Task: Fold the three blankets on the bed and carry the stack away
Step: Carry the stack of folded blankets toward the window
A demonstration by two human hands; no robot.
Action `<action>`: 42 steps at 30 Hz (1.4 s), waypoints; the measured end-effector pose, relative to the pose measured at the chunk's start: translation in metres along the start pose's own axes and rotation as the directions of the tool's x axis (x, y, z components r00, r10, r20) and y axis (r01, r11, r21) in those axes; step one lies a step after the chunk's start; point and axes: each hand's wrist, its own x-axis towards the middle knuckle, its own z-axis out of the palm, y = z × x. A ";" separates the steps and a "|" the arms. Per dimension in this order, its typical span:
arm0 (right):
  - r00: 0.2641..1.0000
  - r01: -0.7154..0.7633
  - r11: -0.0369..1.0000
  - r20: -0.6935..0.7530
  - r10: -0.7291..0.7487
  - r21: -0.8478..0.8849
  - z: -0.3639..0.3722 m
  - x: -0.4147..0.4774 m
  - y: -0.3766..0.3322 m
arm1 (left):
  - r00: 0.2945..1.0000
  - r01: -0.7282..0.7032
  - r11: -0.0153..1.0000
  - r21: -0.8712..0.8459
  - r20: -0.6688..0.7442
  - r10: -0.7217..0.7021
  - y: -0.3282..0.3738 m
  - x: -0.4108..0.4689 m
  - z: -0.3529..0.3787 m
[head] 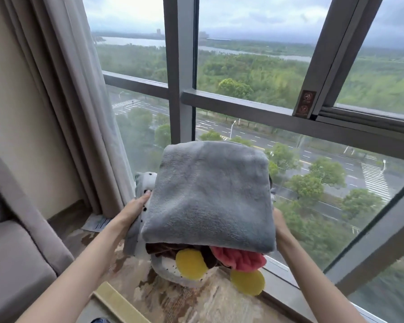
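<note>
I carry a stack of folded blankets in front of me, held up in the air before a big window. The top one is a plain grey fleece blanket (210, 194). Under it lies a dark brown blanket with yellow discs and a pink patch (219, 257). A grey-white spotted blanket (145, 183) sticks out at the left and below. My left hand (133, 209) grips the stack's left side, thumb on top. At the stack's right edge my right hand (279, 221) holds on, its fingers hidden beneath the blankets.
A floor-to-ceiling window with a grey frame (243, 106) is straight ahead. Beige curtains (79, 108) hang at the left. A grey armchair (14, 241) stands at the near left. Patterned carpet (173, 299) covers the floor below, with a paper sheet (96, 223) by the curtain.
</note>
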 end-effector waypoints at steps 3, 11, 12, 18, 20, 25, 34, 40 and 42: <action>1.000 -0.003 0.998 0.022 0.004 -0.056 0.023 0.076 -0.008 | 1.000 -0.021 0.998 -0.066 0.005 0.021 0.007 0.067 0.012; 0.989 -0.063 0.992 0.125 0.076 -0.107 0.093 0.237 -0.015 | 0.990 0.017 0.997 -0.080 -0.140 -0.028 0.019 0.200 0.015; 0.988 -0.062 0.993 0.133 0.076 -0.103 0.104 0.250 -0.016 | 0.987 0.031 0.995 -0.090 -0.157 -0.045 0.022 0.211 0.012; 0.975 -0.111 0.989 0.184 0.127 -0.095 0.172 0.318 -0.016 | 0.982 0.083 0.990 -0.111 -0.157 -0.100 0.036 0.285 -0.022; 0.964 -0.137 0.987 0.217 0.154 -0.089 0.195 0.335 -0.006 | 0.985 0.099 0.991 -0.092 -0.132 -0.110 0.037 0.313 -0.036; 0.956 -0.199 0.976 0.201 0.213 -0.090 0.258 0.371 0.033 | 0.982 0.147 0.988 -0.048 -0.113 -0.151 0.030 0.397 -0.076; 0.947 -0.294 0.952 0.109 0.302 -0.082 0.334 0.424 0.202 | 0.984 0.174 0.969 0.172 -0.006 -0.176 -0.081 0.557 -0.121; 0.919 -0.390 0.917 0.030 0.393 -0.082 0.323 0.424 0.341 | 0.959 0.244 0.935 0.259 0.077 -0.271 -0.228 0.617 -0.115; 0.889 -0.456 0.886 0.003 0.458 -0.077 0.310 0.409 0.376 | 0.942 0.280 0.912 0.300 0.097 -0.321 -0.270 0.621 -0.107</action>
